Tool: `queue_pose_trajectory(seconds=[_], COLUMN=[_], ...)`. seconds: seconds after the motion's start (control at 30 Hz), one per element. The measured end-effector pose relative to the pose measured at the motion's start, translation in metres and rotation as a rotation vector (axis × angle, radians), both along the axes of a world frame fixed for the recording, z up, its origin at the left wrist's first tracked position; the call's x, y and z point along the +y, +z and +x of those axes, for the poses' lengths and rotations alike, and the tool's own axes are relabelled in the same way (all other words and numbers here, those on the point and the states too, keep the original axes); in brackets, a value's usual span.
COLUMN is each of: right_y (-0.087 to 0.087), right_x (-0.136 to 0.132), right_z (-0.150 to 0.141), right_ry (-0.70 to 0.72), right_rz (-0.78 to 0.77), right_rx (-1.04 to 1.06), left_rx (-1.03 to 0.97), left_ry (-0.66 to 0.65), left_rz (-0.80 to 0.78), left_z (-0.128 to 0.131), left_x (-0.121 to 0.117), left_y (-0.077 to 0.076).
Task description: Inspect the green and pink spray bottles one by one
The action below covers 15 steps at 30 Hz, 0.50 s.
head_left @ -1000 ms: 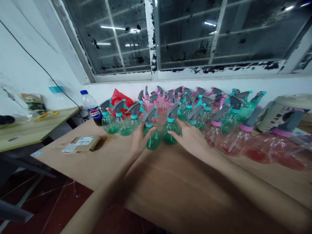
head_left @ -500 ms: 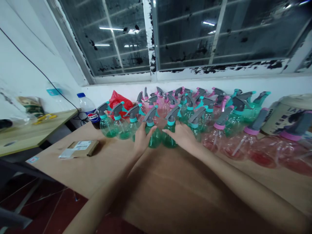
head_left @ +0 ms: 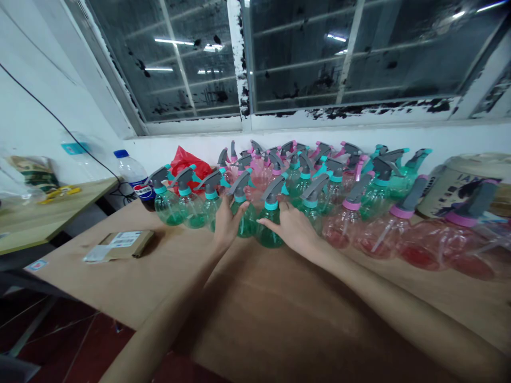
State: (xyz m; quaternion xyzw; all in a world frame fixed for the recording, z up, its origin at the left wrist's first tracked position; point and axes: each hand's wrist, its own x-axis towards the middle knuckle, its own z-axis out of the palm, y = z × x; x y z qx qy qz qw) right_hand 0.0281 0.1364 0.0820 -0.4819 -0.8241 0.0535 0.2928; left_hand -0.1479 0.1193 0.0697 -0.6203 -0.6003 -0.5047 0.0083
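In the head view, a row of spray bottles with grey trigger heads stands along the table. My left hand [head_left: 227,222] is closed around the left side of a green spray bottle [head_left: 247,222] with a turquoise collar, thumb near its neck. Just right of it, another green spray bottle [head_left: 270,234] stands slightly nearer to me. My right hand [head_left: 297,230] grips that one from the right, its thumb across the front and fingers partly hidden behind. Both bottles look upright on the table. More green bottles [head_left: 194,213] stand left of my left hand.
Pink spray bottles [head_left: 344,229] continue the row to the right, with more behind. A printed container [head_left: 447,186] stands at the far right. On the left are a cola bottle [head_left: 144,196], a red plastic bag [head_left: 187,165] and a flat cardboard parcel [head_left: 136,244] on the wooden table [head_left: 279,308].
The bottle in my right hand has come slightly toward me relative to the one at my left hand. My right hand moved with it. The whole view has shifted a little.
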Motion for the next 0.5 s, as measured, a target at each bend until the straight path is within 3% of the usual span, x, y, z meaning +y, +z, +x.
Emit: queue_pose_trajectory(seconds=[0.3,0.5], right_y=[-0.010,-0.014], right_x=[-0.012,-0.035], right_z=[0.003,0.012], right_ry=[0.034,0.162], right_rz=[0.088,0.091], right_rx=[-0.009,0.014], left_rx=[-0.082,-0.045], left_ry=[-0.024,-0.113], left_rz=[0.033,-0.081], left_z=[0.003,0.018], left_x=[-0.045,-0.076], left_y=[-0.005,0.003])
